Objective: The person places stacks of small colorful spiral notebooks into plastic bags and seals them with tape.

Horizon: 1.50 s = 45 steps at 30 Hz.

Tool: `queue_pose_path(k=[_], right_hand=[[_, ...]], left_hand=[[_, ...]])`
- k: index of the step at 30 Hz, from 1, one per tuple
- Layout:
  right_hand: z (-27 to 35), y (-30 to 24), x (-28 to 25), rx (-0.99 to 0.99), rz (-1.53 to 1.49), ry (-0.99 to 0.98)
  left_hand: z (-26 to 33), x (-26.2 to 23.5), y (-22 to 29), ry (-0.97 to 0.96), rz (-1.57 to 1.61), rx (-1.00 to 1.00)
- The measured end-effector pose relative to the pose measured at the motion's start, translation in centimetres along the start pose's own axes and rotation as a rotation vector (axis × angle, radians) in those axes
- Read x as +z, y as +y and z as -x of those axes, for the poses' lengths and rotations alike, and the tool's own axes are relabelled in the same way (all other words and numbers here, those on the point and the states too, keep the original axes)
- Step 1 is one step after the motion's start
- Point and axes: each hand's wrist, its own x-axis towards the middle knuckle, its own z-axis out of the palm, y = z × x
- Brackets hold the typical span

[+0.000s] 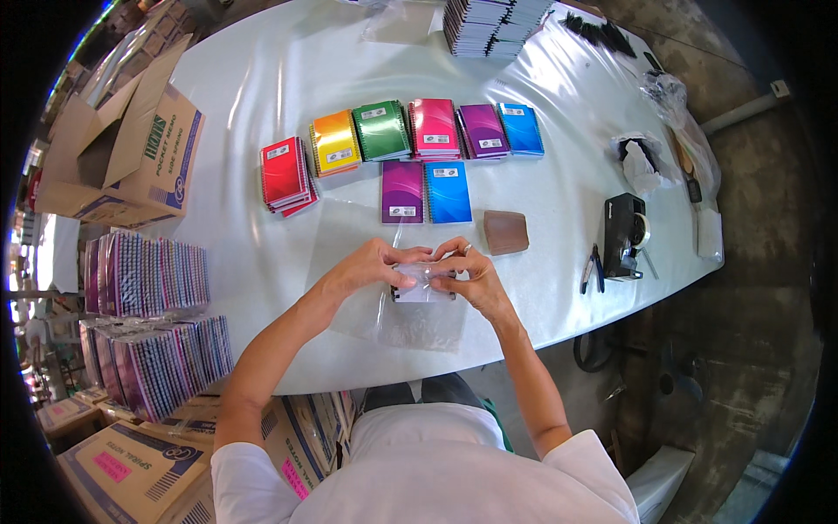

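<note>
Close to the table's near edge, my left hand (368, 265) and my right hand (479, 281) meet over a small spiral pocket notebook or stack of them (422, 295), pale side up. Fingers of both hands pinch clear plastic film (425, 278) gathered on top of it. More clear plastic (419, 338) lies flat beneath and toward me. Just beyond my hands lie a purple notebook (401, 196) and a blue notebook (449, 194). Behind these, an arc of stacks runs red (284, 175), yellow (335, 144), green (382, 133), pinkish red (434, 127), purple (483, 131), blue (521, 129).
A brown block (506, 232) sits right of my hands. Farther right are pliers (594, 269) and a black tape dispenser (621, 236). An open carton (153, 144) and wrapped notebook bundles (153, 275) stand left. A tall notebook stack (489, 26) is at the back.
</note>
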Motion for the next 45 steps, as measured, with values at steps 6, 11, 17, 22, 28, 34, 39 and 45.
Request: queue_pose_path(k=[6,11,17,22,28,34,39,45], right_hand=[[0.2,0.3,0.6,-0.157,0.237,0.009],[0.8,0.0,0.4,-0.299,0.488,-0.048],[6.8,-2.1,-17.0,-0.102,0.510,0.805],[15.1,3.5,-38.1,0.373,0.625,1.081],[15.1,2.3,-39.3,0.504,0.096,0.893],[18.6,8.6,-37.0,-0.189,-0.433,0.830],[17.9,7.4,-33.0,0.458,0.879,1.391],[10.6,-0.2,-13.1,0.210,-0.116,0.858]], left_hand=[[2.2,2.1,2.0,0.100,-1.037,0.159],[4.2,4.1,2.4,0.215,-1.499,0.314],[5.3,5.3,1.9,0.283,-1.601,0.286],[4.0,5.7,1.1,0.307,-1.565,0.342],[4.2,6.2,2.2,0.324,-1.546,0.320],[4.3,6.1,2.1,0.329,-1.535,0.323],[4.6,5.7,1.6,0.332,-1.547,0.328],[4.9,5.5,1.4,0.342,-1.521,0.317]])
